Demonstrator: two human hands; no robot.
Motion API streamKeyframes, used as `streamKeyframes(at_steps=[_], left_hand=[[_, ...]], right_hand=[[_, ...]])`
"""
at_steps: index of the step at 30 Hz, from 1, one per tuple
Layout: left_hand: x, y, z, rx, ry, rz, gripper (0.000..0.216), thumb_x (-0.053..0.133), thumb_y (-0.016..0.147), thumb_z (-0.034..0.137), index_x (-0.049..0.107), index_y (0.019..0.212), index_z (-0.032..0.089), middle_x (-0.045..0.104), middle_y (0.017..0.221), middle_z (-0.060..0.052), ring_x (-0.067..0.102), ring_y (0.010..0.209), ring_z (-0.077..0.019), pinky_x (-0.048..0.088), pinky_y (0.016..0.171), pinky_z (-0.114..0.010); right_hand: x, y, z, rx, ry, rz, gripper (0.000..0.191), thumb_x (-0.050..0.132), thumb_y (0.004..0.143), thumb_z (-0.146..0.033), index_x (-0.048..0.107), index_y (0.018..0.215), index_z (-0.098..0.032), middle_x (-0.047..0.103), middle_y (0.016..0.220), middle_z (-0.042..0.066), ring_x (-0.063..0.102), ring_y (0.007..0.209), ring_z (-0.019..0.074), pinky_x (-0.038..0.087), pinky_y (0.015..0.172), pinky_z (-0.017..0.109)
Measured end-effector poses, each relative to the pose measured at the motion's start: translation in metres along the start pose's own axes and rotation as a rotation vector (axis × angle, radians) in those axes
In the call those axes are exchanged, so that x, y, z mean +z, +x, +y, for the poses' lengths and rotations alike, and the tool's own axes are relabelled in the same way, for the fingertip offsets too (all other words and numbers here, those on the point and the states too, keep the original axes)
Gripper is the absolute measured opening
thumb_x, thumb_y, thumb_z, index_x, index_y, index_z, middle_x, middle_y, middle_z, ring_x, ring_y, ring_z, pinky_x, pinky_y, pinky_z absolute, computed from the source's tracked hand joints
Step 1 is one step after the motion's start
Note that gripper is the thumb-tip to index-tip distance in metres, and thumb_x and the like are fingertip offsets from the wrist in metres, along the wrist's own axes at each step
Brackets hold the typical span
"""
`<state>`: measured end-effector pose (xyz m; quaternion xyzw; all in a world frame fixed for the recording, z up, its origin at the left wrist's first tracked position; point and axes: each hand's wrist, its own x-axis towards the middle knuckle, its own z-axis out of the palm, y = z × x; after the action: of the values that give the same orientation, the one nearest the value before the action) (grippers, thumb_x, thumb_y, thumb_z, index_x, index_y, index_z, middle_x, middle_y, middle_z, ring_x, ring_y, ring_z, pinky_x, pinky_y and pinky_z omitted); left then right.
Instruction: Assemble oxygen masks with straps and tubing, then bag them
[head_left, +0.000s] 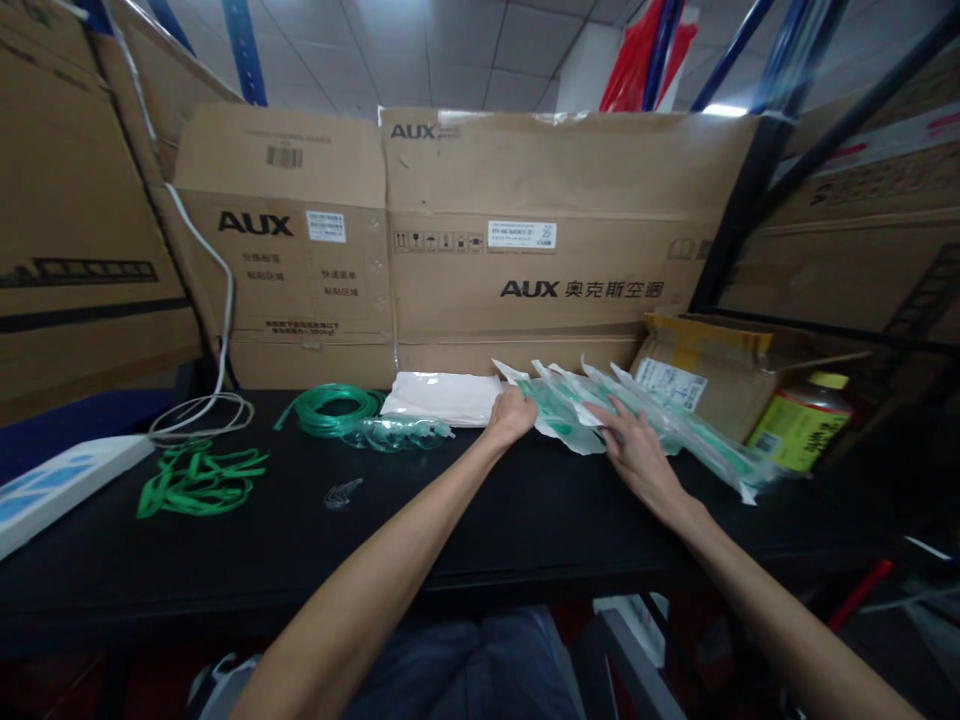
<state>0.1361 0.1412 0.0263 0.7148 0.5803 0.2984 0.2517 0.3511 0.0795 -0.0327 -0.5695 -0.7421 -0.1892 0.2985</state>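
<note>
Several clear-and-white plastic packages with green contents lie fanned out in an overlapping row on the black table. My left hand is closed on the left end of the row, its fingertips pinching the edge of the leftmost package. On the middle of the row rests my right hand, fingers apart and touching the packages from above. Beside my left hand lies a flat white stack, which could be pouches or sheets. What exactly the packages contain cannot be made out.
Left of the stack are a coil of green tubing, clear coiled pieces, a small clear item, green straps and a white power strip. A cardboard box and a yellow-labelled bottle stand right. Cardboard panels rise behind.
</note>
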Motion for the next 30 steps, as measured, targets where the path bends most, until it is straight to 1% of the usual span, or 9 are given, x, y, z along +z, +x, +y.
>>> streamKeyframes(at_steps=[4,10,12,15,18,22,24,27,30], left_hand=[[0.002,0.005,0.002,0.013,0.048,-0.064,0.031,0.06,0.097,0.034,0.061,0.124,0.018,0.062,0.126,-0.01,0.064,0.107,-0.0238,0.056,0.09,-0.044],[-0.005,0.013,0.005,0.035,0.113,-0.069,0.033,0.062,0.096,0.034,0.06,0.125,0.017,0.062,0.126,-0.01,0.064,0.107,-0.0242,0.056,0.089,-0.044],[-0.005,0.009,0.003,0.05,0.139,-0.029,0.033,0.061,0.097,0.034,0.06,0.125,0.017,0.062,0.126,-0.01,0.064,0.108,-0.0242,0.056,0.09,-0.044],[-0.005,0.0,0.0,0.085,0.174,0.026,0.032,0.062,0.097,0.034,0.061,0.124,0.017,0.062,0.126,-0.01,0.064,0.108,-0.0243,0.055,0.091,-0.045],[-0.005,-0.007,-0.002,0.122,0.193,0.053,0.032,0.061,0.097,0.034,0.061,0.124,0.017,0.062,0.126,-0.01,0.063,0.109,-0.0246,0.055,0.092,-0.045],[-0.007,-0.011,-0.005,0.147,0.183,0.069,0.032,0.061,0.097,0.034,0.061,0.124,0.017,0.062,0.126,-0.011,0.063,0.11,-0.0248,0.054,0.092,-0.046],[-0.008,-0.011,-0.006,0.137,0.169,0.072,0.033,0.061,0.097,0.034,0.061,0.124,0.016,0.062,0.126,-0.011,0.063,0.109,-0.0248,0.055,0.092,-0.046],[-0.008,-0.008,-0.006,0.102,0.147,0.068,0.035,0.062,0.096,0.033,0.059,0.127,0.016,0.062,0.127,-0.011,0.064,0.109,-0.0251,0.055,0.091,-0.046],[-0.006,-0.002,-0.005,0.073,0.131,0.05,0.036,0.063,0.095,0.032,0.059,0.127,0.016,0.062,0.126,-0.011,0.064,0.107,-0.0249,0.056,0.089,-0.045]], right_hand=[[0.007,0.001,0.006,-0.016,-0.016,-0.027,0.045,0.034,0.099,-0.017,0.06,0.135,-0.024,0.065,0.138,0.01,0.036,0.146,0.0368,0.025,0.114,0.072],[0.007,-0.002,-0.001,-0.022,-0.102,-0.027,0.041,0.038,0.099,-0.023,0.064,0.13,-0.019,0.06,0.141,0.019,0.033,0.145,0.0453,0.026,0.106,0.079],[-0.002,-0.003,-0.012,-0.038,-0.114,-0.024,0.04,0.044,0.099,-0.033,0.065,0.13,-0.018,0.057,0.144,0.021,0.032,0.145,0.0469,0.028,0.106,0.078],[-0.03,-0.011,-0.018,-0.067,-0.163,0.054,0.047,0.045,0.099,-0.042,0.057,0.138,-0.019,0.049,0.151,0.019,0.029,0.148,0.0397,0.03,0.113,0.067],[-0.06,-0.028,0.002,0.059,-0.334,0.181,0.054,0.04,0.1,-0.043,0.043,0.148,-0.019,0.045,0.153,0.021,0.028,0.149,0.0389,0.031,0.113,0.065],[-0.076,-0.054,0.052,0.239,-0.464,0.006,0.061,0.034,0.096,-0.048,0.051,0.14,-0.008,0.062,0.131,0.028,0.051,0.13,0.0487,0.045,0.102,0.064],[-0.075,-0.058,0.067,0.296,-0.426,-0.11,0.049,0.032,0.096,-0.041,0.063,0.128,-0.019,0.074,0.109,0.022,0.068,0.107,0.0448,0.055,0.087,0.056],[-0.08,-0.045,0.068,0.386,-0.443,-0.211,0.048,0.026,0.097,-0.031,0.071,0.112,-0.022,0.075,0.074,0.019,0.074,0.081,0.0429,0.055,0.065,0.049],[-0.092,-0.013,0.057,0.385,-0.475,-0.2,0.047,0.027,0.099,-0.027,0.071,0.112,-0.017,0.075,0.079,0.021,0.075,0.082,0.0413,0.052,0.064,0.045]])
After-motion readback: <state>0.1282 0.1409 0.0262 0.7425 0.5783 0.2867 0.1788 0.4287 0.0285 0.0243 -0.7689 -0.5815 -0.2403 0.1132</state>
